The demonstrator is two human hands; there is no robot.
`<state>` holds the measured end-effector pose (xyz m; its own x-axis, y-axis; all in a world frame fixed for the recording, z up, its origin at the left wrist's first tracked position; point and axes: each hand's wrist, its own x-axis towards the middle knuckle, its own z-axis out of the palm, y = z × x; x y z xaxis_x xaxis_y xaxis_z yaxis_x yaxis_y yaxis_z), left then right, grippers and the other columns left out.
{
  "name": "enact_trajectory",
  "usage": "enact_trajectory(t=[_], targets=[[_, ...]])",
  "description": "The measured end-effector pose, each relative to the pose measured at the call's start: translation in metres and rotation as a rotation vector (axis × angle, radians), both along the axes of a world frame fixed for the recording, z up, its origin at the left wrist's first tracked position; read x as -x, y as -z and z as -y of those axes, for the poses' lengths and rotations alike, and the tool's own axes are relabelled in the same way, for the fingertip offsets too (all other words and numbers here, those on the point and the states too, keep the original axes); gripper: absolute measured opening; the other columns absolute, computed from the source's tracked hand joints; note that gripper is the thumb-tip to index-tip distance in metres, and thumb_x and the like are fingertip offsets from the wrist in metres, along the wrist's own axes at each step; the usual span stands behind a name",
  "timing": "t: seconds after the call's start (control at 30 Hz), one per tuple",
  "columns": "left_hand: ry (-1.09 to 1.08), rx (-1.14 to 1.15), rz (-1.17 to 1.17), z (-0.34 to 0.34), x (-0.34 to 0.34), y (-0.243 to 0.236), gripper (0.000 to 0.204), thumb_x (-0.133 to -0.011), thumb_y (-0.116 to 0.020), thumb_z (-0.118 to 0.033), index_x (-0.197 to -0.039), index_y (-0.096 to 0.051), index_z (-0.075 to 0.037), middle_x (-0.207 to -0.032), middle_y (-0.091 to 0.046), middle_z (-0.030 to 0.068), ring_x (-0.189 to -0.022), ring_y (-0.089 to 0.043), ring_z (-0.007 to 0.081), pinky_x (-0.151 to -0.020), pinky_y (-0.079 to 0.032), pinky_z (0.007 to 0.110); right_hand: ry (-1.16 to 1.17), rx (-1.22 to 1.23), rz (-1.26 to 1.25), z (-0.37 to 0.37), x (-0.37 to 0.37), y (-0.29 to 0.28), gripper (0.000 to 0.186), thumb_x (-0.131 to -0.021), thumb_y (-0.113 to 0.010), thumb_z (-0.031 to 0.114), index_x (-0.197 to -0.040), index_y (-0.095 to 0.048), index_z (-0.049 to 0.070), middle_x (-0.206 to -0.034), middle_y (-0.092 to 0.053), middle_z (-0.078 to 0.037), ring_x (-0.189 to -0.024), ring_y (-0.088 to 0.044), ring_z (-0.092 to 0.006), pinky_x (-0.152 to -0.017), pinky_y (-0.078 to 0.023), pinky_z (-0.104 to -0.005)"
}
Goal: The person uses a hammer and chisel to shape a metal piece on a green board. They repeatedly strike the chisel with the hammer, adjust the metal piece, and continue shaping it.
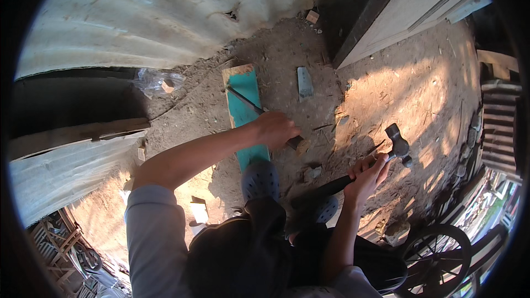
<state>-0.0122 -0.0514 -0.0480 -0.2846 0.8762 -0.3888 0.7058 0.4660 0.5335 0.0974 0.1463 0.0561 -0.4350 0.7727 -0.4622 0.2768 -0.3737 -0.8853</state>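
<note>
My left hand [275,130] is closed around a dark chisel-like bar [244,99] lying slantwise over a turquoise-painted board [243,120]. The bar's brownish butt end [297,142] sticks out past my fingers; its far end reaches the board's left edge. Bare wood shows at the board's far end, and my shoe [260,181] covers its near end. In my right hand [365,179] is a hammer, gripped close below its metal head [398,146], with the dark handle [326,192] running back toward my other shoe. A thin dark spike [377,147] shows beside those fingers; whether I hold it is unclear.
A pale flat piece [305,83] lies on the dirt floor right of the board. Corrugated sheeting [154,16] rises at the far side, a pale panel [408,14] leans at the far right, and a spoked wheel [438,259] stands near right. Clear plastic [155,81] lies left.
</note>
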Motion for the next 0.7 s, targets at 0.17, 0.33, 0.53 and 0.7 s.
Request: enact_trajectory(t=[0.17, 0.33, 0.53, 0.7], targets=[[-0.154, -0.279, -0.069, 0.007, 0.008, -0.01, 0.025, -0.067, -0.073, -0.02, -0.085, -0.062, -0.006, -0.069, -0.065, 0.0109, -0.071, -0.066, 0.0306, -0.063, -0.052, 0.044, -0.059, -0.028, -0.036, -0.005, -0.003, 0.001, 0.029, -0.1, -0.045, 0.04, -0.087, -0.041, 0.015, -0.06, -0.033, 0.003, -0.044, -0.029, -0.0061, -0.038, -0.025, -0.022], [0.065, 0.086, -0.217, 0.059, 0.047, -0.029, 0.033, -0.064, -0.076, -0.023, -0.089, -0.061, -0.006, -0.069, -0.065, 0.0095, -0.069, -0.067, 0.0264, -0.06, -0.051, 0.04, -0.108, -0.035, -0.036, 0.003, -0.007, -0.004, 0.028, -0.1, -0.043, 0.04, -0.087, -0.041, 0.015, -0.06, -0.032, 0.003, -0.043, -0.028, -0.0066, -0.037, -0.024, -0.0224], [-0.068, -0.119, -0.043, 0.052, -0.009, -0.064, 0.034, -0.062, -0.075, -0.021, -0.089, -0.061, -0.005, -0.07, -0.065, 0.01, -0.067, -0.066, 0.0294, -0.058, -0.05, 0.04, -0.068, 0.073, -0.044, 0.013, 0.002, 0.006, 0.029, -0.1, -0.044, 0.039, -0.087, -0.042, 0.013, -0.06, -0.032, 0.002, -0.043, -0.028, -0.0071, -0.037, -0.024, -0.0237], [-0.66, -0.074, -0.068, 0.073, -0.008, -0.036, 0.032, -0.073, -0.071, -0.021, -0.093, -0.058, 0.0, -0.073, -0.065, 0.0199, -0.068, -0.066, 0.0347, -0.062, -0.053, 0.044, -0.133, 0.004, -0.041, 0.018, 0.008, -0.001, 0.029, -0.1, -0.044, 0.039, -0.087, -0.042, 0.013, -0.059, -0.031, 0.003, -0.043, -0.027, -0.0068, -0.038, -0.025, -0.0238]])
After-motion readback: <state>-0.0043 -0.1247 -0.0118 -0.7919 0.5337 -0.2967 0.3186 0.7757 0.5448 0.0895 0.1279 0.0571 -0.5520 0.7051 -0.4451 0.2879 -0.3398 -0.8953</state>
